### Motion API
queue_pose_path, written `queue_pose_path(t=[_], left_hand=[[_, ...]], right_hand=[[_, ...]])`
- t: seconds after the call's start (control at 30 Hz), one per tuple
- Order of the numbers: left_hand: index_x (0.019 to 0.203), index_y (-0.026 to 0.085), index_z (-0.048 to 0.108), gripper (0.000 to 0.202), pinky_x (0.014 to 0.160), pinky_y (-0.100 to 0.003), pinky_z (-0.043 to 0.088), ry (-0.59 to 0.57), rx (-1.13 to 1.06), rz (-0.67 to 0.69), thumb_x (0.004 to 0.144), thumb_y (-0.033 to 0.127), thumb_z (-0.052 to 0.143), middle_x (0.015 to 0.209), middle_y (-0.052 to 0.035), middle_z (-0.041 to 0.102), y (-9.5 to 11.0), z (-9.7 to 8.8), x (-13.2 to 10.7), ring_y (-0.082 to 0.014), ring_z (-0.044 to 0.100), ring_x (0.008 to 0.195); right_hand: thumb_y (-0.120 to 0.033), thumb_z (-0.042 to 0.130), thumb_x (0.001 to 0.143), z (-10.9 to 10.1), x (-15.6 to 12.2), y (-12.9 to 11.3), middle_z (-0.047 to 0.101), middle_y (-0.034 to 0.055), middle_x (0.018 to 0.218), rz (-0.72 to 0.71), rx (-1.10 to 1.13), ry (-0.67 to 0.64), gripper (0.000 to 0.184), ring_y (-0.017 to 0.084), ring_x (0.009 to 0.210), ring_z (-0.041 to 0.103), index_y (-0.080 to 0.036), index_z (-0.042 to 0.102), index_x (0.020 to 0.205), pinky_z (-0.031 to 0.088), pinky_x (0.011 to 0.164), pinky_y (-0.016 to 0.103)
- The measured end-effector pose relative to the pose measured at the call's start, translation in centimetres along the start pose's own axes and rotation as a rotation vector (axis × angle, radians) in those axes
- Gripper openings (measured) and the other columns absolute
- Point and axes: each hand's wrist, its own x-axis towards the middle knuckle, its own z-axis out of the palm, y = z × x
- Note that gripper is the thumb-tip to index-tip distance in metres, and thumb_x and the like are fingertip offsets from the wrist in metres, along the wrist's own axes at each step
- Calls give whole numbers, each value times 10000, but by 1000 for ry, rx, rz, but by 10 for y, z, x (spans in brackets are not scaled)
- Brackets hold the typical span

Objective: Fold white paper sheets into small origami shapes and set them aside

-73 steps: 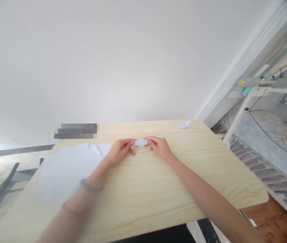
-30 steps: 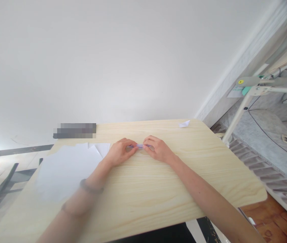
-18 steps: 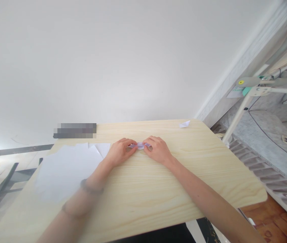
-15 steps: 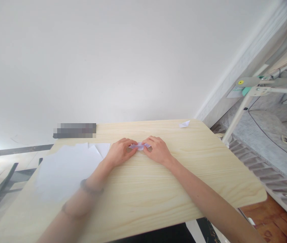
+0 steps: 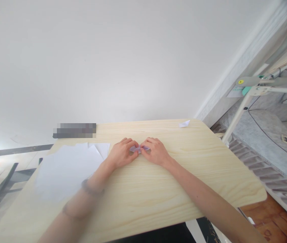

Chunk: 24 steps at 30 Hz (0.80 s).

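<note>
A small piece of folded white paper (image 5: 134, 149) is pinched between my two hands over the middle of the wooden table (image 5: 143, 199). My left hand (image 5: 122, 153) grips its left part, thumb in front and fingers behind. From the other side, my right hand (image 5: 156, 152) pinches it close to the centre. Both sets of fingertips nearly meet and cover much of the paper, so its exact folds are hard to make out.
Loose white sheets (image 5: 59, 168) lie spread on the table's left, beside my left forearm. Another folded paper piece (image 5: 184, 124) rests near the far right edge. A dark blurred-out object (image 5: 75, 130) is at the back left. The wall (image 5: 133, 67) stands behind the table.
My hands have come closer together, the fingertips sliding inward to the middle of the folded paper. The sheets and the other folded piece have stayed put.
</note>
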Motion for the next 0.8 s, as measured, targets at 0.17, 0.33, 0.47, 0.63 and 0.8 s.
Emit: queue_pose_path(t=[0.17,0.33,0.47,0.63,0.8], left_hand=[[955,249,557,224,693,-288,410,-20,13,12,756,325,488,882,-25,548,0,4,0,-192,500,851],[961,250,557,222,703,-292,410,-12,2,8,769,321,474,868,-26,537,0,6,0,-188,503,841],[931,243,565,205,669,-279,413,6,-21,-22,798,326,433,878,-27,536,1,4,0,-179,509,823],[920,246,582,204,694,-285,416,-4,-24,-13,780,338,464,865,-27,541,1,5,0,-181,508,836],[953,264,576,213,701,-283,426,-15,-16,-12,772,315,478,901,-25,532,-1,6,1,-182,511,850]], right_hand=[[-203,568,705,1,1,0,563,21,838,24,-37,-43,126,152,798,517,-220,594,827,361,783,297],[-219,553,716,2,1,1,564,19,826,34,-59,-57,134,154,795,517,-226,598,842,353,789,304],[-236,532,740,3,0,2,572,17,831,13,-52,-46,123,148,792,518,-221,600,842,347,786,300],[-225,549,719,3,0,1,567,23,818,13,-69,-60,90,156,800,515,-208,588,798,340,782,302],[-219,547,709,2,1,-1,561,13,808,31,-81,-86,117,154,790,518,-218,560,825,331,789,306]])
